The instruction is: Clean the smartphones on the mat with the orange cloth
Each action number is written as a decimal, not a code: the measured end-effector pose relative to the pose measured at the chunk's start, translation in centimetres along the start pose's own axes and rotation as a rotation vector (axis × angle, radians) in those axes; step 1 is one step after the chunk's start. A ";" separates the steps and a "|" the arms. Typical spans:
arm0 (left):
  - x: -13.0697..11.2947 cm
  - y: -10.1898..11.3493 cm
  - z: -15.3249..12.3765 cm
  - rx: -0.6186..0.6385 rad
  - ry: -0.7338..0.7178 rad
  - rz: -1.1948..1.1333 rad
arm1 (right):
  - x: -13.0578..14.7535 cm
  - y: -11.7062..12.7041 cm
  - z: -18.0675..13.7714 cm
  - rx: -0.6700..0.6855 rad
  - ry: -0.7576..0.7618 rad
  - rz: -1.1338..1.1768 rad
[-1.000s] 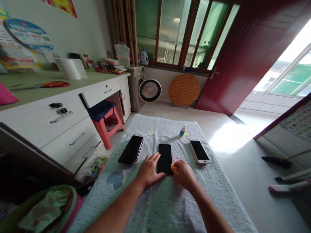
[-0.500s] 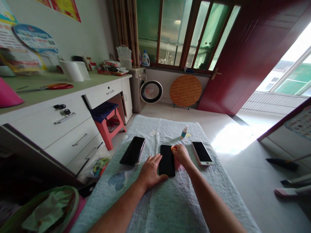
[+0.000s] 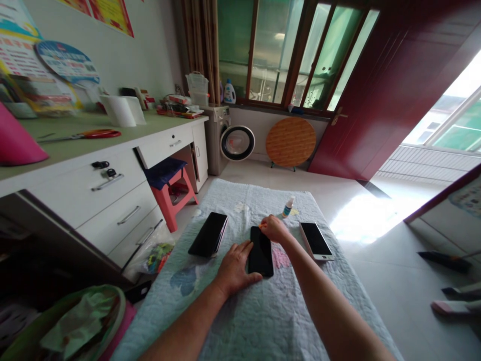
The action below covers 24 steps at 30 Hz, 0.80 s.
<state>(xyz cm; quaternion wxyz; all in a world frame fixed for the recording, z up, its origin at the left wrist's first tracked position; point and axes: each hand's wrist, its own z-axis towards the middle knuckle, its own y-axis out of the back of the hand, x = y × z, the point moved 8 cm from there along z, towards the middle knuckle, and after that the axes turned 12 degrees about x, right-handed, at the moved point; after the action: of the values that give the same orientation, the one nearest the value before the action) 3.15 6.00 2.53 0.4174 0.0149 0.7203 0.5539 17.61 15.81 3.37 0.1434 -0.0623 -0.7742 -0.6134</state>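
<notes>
A black smartphone [image 3: 260, 256] lies flat on a pale blue quilted cloth [image 3: 248, 321], in front of me. My left hand [image 3: 236, 263] holds it steady, fingers along its left edge and thumb at its bottom edge. My right hand [image 3: 275, 229] is closed in a pinch on a small orange piece [image 3: 262, 225] against the phone's top edge; most of this piece is hidden by the fingers. To the left lies a larger dark phone [image 3: 208, 234] in a case. On the right is a white-framed phone [image 3: 316, 240]. A small spray bottle [image 3: 288, 206] stands upright behind my right hand.
A white desk [image 3: 124, 185] with drawers runs along the left, a red stool [image 3: 175, 195] beside it. Near my left elbow stands a lined bin [image 3: 122, 311]. Beyond are an open washing machine [image 3: 237, 143], a round wooden tabletop [image 3: 291, 142] and a red door [image 3: 361, 100].
My right hand has moved slightly left along the phone's top edge with the orange piece. My left hand keeps its place on the phone. The whole view has shifted a little.
</notes>
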 end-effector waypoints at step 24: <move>0.8 -0.2 -0.2 -0.141 0.039 -0.177 | 7.2 -2.0 -6.1 0.215 0.274 -0.109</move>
<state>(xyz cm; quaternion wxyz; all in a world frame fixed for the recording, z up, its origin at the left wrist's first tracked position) 2.62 6.18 1.96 0.4506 -0.0888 0.6860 0.5643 11.12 8.87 4.93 0.2197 0.0796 -0.8107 -0.5368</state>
